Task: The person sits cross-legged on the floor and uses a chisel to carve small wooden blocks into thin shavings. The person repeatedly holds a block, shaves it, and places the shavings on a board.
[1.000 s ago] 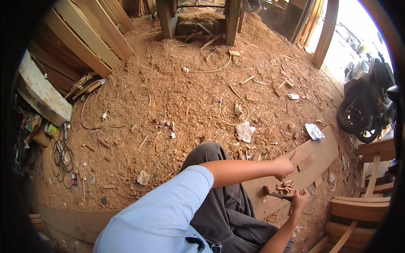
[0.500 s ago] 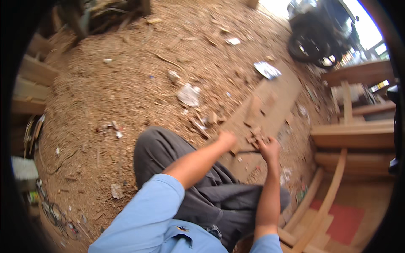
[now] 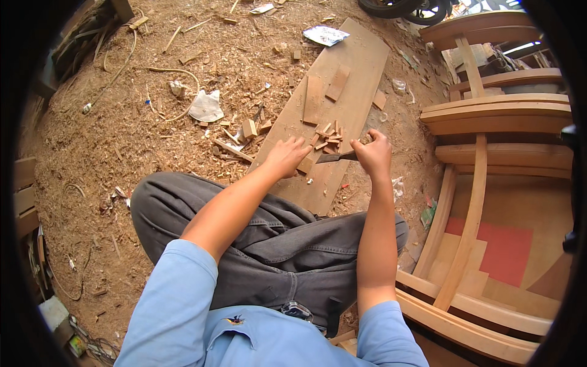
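Observation:
My left hand (image 3: 286, 158) is over the near part of a long wooden board (image 3: 361, 52), its fingers closed on a small wood block (image 3: 306, 164). In my right hand (image 3: 374, 153) is a knife (image 3: 333, 157) with a dark blade, which points left toward the block; the hand covers part of its handle. Just beyond the blade lies a heap of small wood pieces (image 3: 331, 136). Farther up the board rest two flat wood strips, one longer (image 3: 313, 101) and one shorter (image 3: 338, 82).
A silvery packet (image 3: 326, 35) lies at the board's far end. Wooden frames (image 3: 495, 116) stand along the right. Wood shavings cover the ground, with a crumpled white scrap (image 3: 206, 106), a cord (image 3: 183, 70) and loose blocks (image 3: 249, 128). My crossed legs (image 3: 269, 244) border the board's near end.
The view has shifted, and a motorcycle now shows only its lower part at the top. My hands stay near the wood heap; the knife and the block now show clearly.

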Available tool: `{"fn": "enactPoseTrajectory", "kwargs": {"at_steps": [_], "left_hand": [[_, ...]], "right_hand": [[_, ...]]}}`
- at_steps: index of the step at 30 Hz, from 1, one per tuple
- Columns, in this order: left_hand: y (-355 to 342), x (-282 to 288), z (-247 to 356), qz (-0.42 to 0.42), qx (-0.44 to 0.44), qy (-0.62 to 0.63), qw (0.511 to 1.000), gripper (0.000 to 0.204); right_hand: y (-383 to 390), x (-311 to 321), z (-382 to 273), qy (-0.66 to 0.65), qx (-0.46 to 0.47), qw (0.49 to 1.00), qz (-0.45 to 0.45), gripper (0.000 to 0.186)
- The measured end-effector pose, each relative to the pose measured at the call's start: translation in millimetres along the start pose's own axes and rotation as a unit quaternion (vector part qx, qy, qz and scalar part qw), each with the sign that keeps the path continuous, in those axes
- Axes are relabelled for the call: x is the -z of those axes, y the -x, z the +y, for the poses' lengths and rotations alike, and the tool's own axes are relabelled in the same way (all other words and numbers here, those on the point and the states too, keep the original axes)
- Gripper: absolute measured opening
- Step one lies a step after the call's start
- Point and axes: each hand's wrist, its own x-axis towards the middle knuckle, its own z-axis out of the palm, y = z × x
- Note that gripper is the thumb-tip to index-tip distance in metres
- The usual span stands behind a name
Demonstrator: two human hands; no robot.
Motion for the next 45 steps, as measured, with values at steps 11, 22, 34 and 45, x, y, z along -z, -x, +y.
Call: {"fn": "enactPoseTrajectory", "kwargs": {"at_steps": [11,22,34,45], "left_hand": [[-8,-21,-18,0.009,0.048,0.125,0.991,0.045],[-8,-9,-19,-0.034,0.093,0.159,0.982,0.02],[-6,-9,-22,-0.001,0.047,0.048,0.998,0.015],[-4,-13,-16,-0.001,0.039,0.012,0.999,0.01]], "right_hand": [[-2,-45,12,0.068,0.043,0.996,-0.043,0.053],[4,-45,-2,0.054,0.011,0.998,-0.023,0.048],[18,-13,-30,0.011,0.073,0.997,0.025,0.033],[31,-21,-67,0.097,0.067,0.993,-0.003,0.045]]}}
